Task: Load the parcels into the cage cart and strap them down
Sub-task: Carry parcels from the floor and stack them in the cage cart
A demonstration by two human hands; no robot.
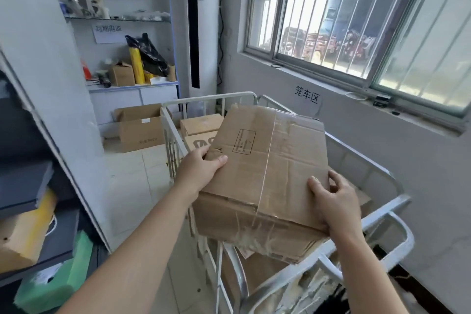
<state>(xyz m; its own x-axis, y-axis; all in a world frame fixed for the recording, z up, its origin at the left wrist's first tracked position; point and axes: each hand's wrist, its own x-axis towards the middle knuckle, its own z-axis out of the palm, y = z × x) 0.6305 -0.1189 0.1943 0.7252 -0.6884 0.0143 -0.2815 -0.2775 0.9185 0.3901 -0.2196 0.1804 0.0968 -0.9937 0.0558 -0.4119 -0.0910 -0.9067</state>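
A: Grip status?
B: Left hand (201, 168) clamps the parcel (267, 160) by its left top edge, thumb on top, to steady the tilt. Right hand (331, 201) grasps the near right corner and takes the weight, I reckon.
A: Position? Clearance?
B: Between my hands, over the cage cart (392, 208) near rail; contact unclear. Loaded boxes (201, 123) beyond my left hand, free room beyond my right.

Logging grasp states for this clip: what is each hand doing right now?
Left hand: holds the cardboard box by its left edge, thumb on top.
Right hand: holds the same box at its near right corner.
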